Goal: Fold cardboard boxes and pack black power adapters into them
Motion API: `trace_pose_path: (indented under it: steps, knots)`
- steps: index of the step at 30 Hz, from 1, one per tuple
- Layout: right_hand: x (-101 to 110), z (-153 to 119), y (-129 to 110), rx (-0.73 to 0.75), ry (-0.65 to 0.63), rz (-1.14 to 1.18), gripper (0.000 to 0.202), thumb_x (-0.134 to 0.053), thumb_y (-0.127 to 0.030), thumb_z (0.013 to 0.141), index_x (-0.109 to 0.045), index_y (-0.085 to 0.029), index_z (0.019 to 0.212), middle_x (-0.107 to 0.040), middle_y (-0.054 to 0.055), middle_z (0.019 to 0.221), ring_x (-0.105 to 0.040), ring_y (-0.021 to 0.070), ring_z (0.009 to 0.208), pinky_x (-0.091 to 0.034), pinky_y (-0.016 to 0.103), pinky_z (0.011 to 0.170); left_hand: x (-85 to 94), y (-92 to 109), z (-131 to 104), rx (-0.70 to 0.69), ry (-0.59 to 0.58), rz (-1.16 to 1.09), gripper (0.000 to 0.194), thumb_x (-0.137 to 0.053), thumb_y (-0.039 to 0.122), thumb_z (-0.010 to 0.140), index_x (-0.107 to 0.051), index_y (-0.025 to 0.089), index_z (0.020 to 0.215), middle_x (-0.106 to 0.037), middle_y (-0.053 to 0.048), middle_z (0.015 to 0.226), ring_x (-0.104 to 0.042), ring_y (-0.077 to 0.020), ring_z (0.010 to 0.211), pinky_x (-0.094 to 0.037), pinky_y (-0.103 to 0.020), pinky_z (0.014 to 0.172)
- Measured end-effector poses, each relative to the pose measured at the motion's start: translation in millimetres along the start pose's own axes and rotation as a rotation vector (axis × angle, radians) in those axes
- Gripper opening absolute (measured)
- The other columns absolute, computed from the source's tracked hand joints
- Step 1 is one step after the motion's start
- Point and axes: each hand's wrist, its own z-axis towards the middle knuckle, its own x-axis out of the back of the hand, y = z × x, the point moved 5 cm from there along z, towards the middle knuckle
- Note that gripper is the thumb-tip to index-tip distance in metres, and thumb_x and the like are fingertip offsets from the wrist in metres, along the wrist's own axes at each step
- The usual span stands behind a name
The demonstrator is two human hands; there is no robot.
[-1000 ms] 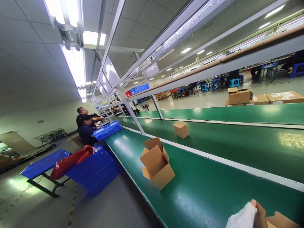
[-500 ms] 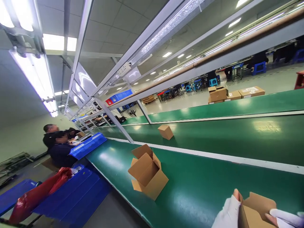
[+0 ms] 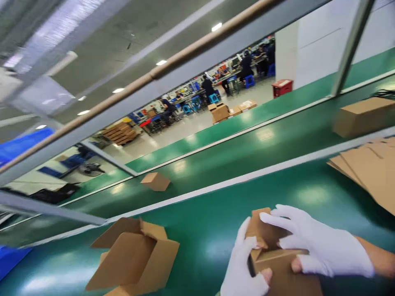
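Note:
Both hands wear white gloves with bare fingertips showing. At the lower right, my left hand grips the left side of a small brown carton. My right hand is on that carton's right side and upper flaps, its fingers spread over the top and its thumb on the near face. The carton's lower part runs out of the frame. To the left, a larger carton stands on the green surface with its flaps up and open, untouched by either hand.
Flat cardboard sheets lie at the right on the green bench. Beyond a white rail sit a small closed box and a longer box. A slanted metal post stands at the right. People sit far behind.
The view has swung right, bringing the flat sheets and longer box into sight. Both hands and the held carton now show more fully, with my right hand over its flaps.

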Motion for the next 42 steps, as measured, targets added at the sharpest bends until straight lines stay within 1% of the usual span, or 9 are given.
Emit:
trace_pose_path:
  steps: [5, 9, 13, 17, 21, 29, 34, 37, 42]
  knots:
    - [18, 0, 27, -0.310, 0.239, 0.264, 0.049, -0.034, -0.051, 0.095, -0.048, -0.027, 0.135, -0.031, 0.007, 0.150, -0.028, 0.0249, 0.137, -0.020, 0.051, 0.114, -2.3, 4, -2, 0.032, 0.048, -0.066, 0.042, -0.061, 0.059, 0.075, -0.056, 0.022, 0.092, -0.010, -0.010, 0.156, -0.038, -0.0366, 0.131, -0.037, -0.050, 0.100]
    - [-11, 3, 30, -0.472, 0.045, 0.907, 0.074, -0.047, -0.068, 0.083, -0.041, -0.021, 0.140, -0.036, 0.012, 0.146, -0.039, 0.0273, 0.131, -0.028, 0.047, 0.112, -4.9, 6, -6, 0.038, 0.123, 0.018, 0.051, -0.061, 0.067, 0.070, -0.059, 0.021, 0.092, -0.022, -0.013, 0.152, -0.038, -0.0405, 0.129, -0.039, -0.052, 0.096]
    - [-31, 10, 8, -0.444, -0.179, 1.264, 0.074, -0.070, -0.043, 0.074, -0.043, -0.019, 0.137, -0.048, 0.013, 0.137, -0.049, 0.0280, 0.123, -0.034, 0.046, 0.108, -9.0, 11, -5, 0.037, 0.143, 0.007, 0.047, -0.064, 0.064, 0.069, -0.059, 0.024, 0.092, -0.040, -0.012, 0.141, -0.051, -0.0359, 0.114, -0.043, -0.049, 0.090]
    - [-18, 10, 11, -0.444, -0.283, 1.156, 0.070, -0.073, -0.035, 0.071, -0.049, -0.016, 0.134, -0.051, 0.010, 0.134, -0.045, 0.0253, 0.126, -0.032, 0.039, 0.109, -13.8, 16, -4, -0.034, 0.093, -0.164, 0.051, -0.067, 0.066, 0.066, -0.056, 0.026, 0.096, -0.049, -0.009, 0.123, -0.056, -0.0310, 0.103, -0.048, -0.042, 0.082]
    - [2, 16, 6, -0.326, -0.571, 0.869, 0.071, -0.071, -0.041, 0.074, -0.046, -0.017, 0.136, -0.050, 0.007, 0.136, -0.046, 0.0228, 0.125, -0.039, 0.033, 0.102, -11.7, 19, -6, -0.161, 0.067, -0.152, 0.053, -0.067, 0.064, 0.067, -0.054, 0.029, 0.104, -0.054, -0.007, 0.110, -0.054, -0.0280, 0.102, -0.047, -0.040, 0.084]
    - [-10, 49, -20, -0.324, -0.813, 0.204, 0.043, -0.069, -0.050, 0.073, -0.063, -0.024, 0.106, -0.066, -0.004, 0.082, -0.060, 0.0170, 0.069, -0.044, 0.024, 0.058, -11.0, 26, -4, -0.252, -0.056, -0.024, 0.053, -0.064, 0.061, 0.073, -0.049, 0.030, 0.113, -0.054, -0.007, 0.110, -0.052, -0.0273, 0.103, -0.044, -0.043, 0.088]
    - [-11, 52, -26, -0.362, -0.760, -0.191, 0.037, -0.068, -0.045, 0.074, -0.064, -0.024, 0.104, -0.059, -0.003, 0.059, -0.053, 0.0173, 0.050, -0.038, 0.026, 0.050, -14.1, 20, -6, -0.162, -0.086, -0.036, 0.054, -0.061, 0.062, 0.074, -0.050, 0.029, 0.116, -0.052, -0.007, 0.109, -0.054, -0.0264, 0.100, -0.045, -0.040, 0.086]
    - [1, 50, -21, -0.256, -0.660, -0.138, 0.044, -0.062, -0.046, 0.079, -0.060, -0.025, 0.117, -0.067, 0.001, 0.074, -0.060, 0.0184, 0.060, -0.043, 0.027, 0.056, -1.4, 19, -6, -0.144, -0.027, -0.027, 0.056, -0.063, 0.060, 0.074, -0.052, 0.028, 0.118, -0.052, -0.009, 0.119, -0.053, -0.0302, 0.109, -0.044, -0.042, 0.090]
    - [28, 41, 9, -0.066, -0.042, -0.322, 0.055, -0.047, -0.039, 0.089, -0.042, -0.013, 0.137, -0.044, 0.016, 0.140, -0.046, 0.0294, 0.125, -0.039, 0.043, 0.100, 55.8, 10, 2, 0.125, 0.505, -0.259, 0.050, -0.063, 0.062, 0.070, -0.060, 0.024, 0.103, -0.053, -0.006, 0.130, -0.053, -0.0322, 0.113, -0.048, -0.039, 0.088]
